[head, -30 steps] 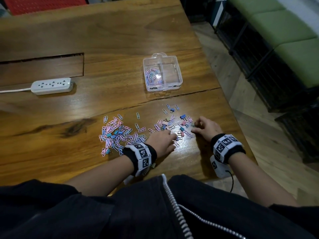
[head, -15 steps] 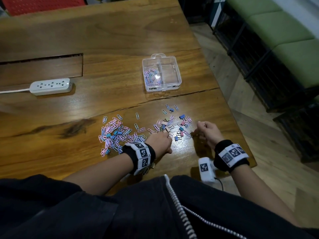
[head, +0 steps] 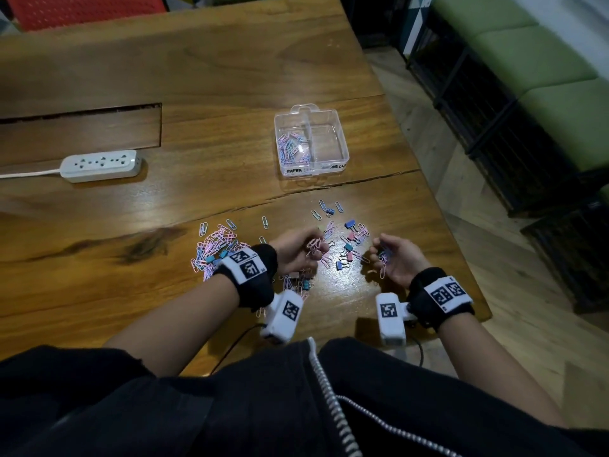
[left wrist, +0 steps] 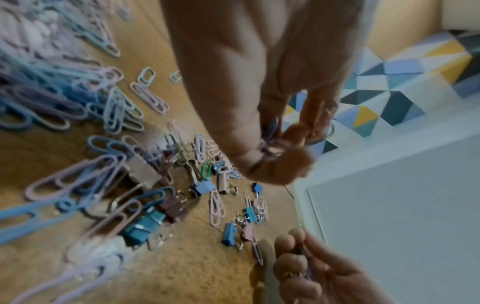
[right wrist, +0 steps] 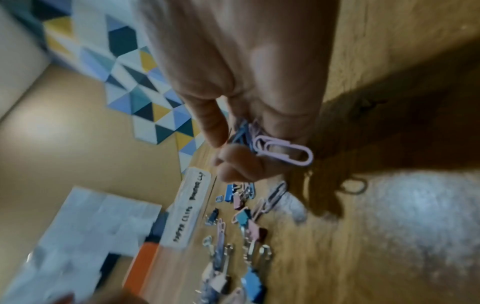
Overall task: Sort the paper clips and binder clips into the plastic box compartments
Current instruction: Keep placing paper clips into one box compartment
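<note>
Pink and blue paper clips [head: 216,245] lie in a heap on the wooden table, with small binder clips [head: 350,239] scattered to its right. My left hand [head: 301,250] is lifted, palm turned up, fingers curled round a bunch of paper clips [left wrist: 270,139]. My right hand [head: 392,257] is raised too and grips several pink and blue paper clips [right wrist: 275,146]. The clear two-compartment plastic box [head: 311,145] stands farther back; its left compartment holds paper clips, its right one looks bare.
A white power strip [head: 100,165] with its cord lies at the left. The table's right edge [head: 461,232] drops to a wooden floor; a green-cushioned bench [head: 543,61] stands beyond. A rectangular recess [head: 79,133] is cut into the tabletop.
Both hands have lifted off the table and turned palm up, each now with a bunch of paper clips gathered in its fingers.
</note>
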A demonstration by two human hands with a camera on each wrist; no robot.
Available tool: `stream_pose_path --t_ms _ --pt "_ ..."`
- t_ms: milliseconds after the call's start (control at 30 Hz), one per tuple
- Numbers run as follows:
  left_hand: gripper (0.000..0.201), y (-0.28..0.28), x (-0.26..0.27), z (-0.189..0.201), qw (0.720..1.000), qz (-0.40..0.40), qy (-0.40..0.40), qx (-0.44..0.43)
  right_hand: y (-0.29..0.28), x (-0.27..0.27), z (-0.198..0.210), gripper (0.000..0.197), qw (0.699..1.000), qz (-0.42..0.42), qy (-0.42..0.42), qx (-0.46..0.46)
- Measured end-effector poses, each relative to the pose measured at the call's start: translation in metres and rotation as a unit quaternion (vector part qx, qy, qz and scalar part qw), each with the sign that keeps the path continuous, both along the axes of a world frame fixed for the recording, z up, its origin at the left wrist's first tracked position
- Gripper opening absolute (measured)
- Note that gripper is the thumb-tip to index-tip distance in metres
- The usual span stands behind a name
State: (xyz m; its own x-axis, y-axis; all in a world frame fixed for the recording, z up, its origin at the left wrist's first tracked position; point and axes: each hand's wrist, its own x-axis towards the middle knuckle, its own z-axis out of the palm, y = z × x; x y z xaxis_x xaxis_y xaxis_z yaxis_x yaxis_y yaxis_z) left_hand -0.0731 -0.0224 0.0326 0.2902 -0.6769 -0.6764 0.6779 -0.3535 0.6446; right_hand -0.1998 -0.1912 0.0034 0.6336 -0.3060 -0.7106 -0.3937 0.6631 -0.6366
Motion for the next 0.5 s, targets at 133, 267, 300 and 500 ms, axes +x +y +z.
stream_pose_path --t_ms 133,267,300,500 --pt "0.012 -0.009 0.001 0.000 0.999 0.039 0.007 -0.008 0.009 0.008 -0.001 0.026 0.975 0.069 0.076 -0.197" --pt "0.015 -0.018 -0.006 -0.002 0.962 -0.107 -0.232 0.094 0.019 0.010 -0.005 0.023 0.828 0.238 0.133 -0.489" --pt "0.015 -0.019 -0.008 -0.004 0.917 -0.165 -0.345 0.111 0.020 0.009 -0.005 0.020 0.794 0.277 0.143 -0.522" --pt "0.029 -0.019 -0.008 -0.017 0.627 -0.401 -0.639 0.193 0.021 0.011 -0.008 0.014 0.732 0.344 0.142 -0.571"
